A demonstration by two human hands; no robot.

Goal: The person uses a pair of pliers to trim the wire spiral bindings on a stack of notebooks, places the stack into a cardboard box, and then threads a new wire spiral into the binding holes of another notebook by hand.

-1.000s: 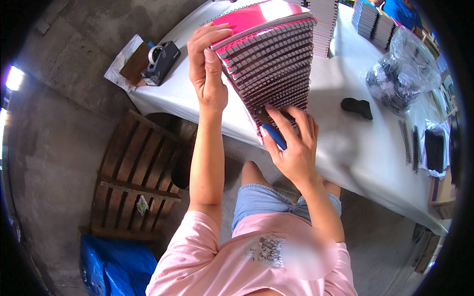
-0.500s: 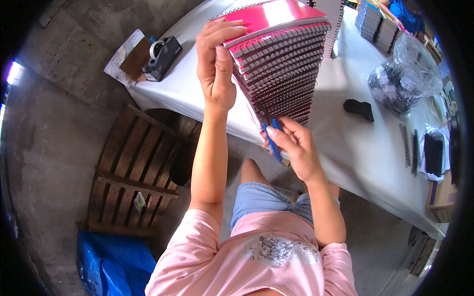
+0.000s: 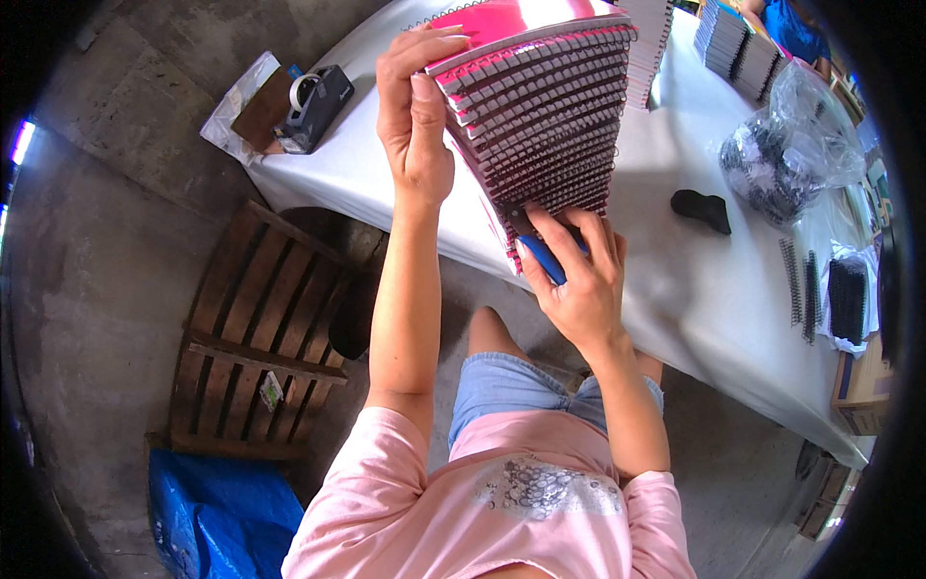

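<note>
A tall stack of spiral-bound notebooks [image 3: 545, 106] with a pink cover on top stands at the table's front edge, its black coil bindings facing me. My left hand [image 3: 421, 121] grips the upper left corner of the stack, fingers over the pink cover and thumb against the side. Low on the stack, my right hand [image 3: 579, 280] is closed around blue-handled pliers [image 3: 543, 259]. Their dark jaws touch or nearly touch the coils near the lower left; the exact contact is hidden by my fingers.
On the white-covered table [image 3: 675, 261] are a tape dispenser [image 3: 316, 108] at left, a black object [image 3: 701, 210], a plastic bag of coils [image 3: 772, 159] and loose coils [image 3: 801, 289] at right. Another person [image 3: 796, 29] is at the far right. A wooden slatted chair [image 3: 260, 333] stands left.
My right hand has turned over the pliers, with the back of the hand now upward and the handles more covered. The left hand and the view of the stack have shifted slightly.
</note>
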